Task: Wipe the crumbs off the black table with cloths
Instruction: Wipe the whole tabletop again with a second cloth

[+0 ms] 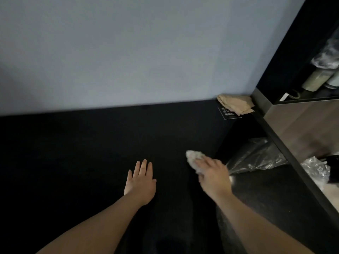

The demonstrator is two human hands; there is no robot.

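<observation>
While the left hand [141, 182] lies flat on the black table [73, 153] at 6 o'clock, fingers straight and slightly apart, the dark top stretches wide toward 9. At 4 o'clock, near the right edge, the right hand [212, 175] presses a crumpled whitish cloth [193, 157], fingers laid over it. A folded tan cloth [235, 104] sits at 1.

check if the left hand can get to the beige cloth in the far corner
Probably yes, with a stretch: the left hand lies flat and empty, and bare black table runs to the beige cloth.
</observation>
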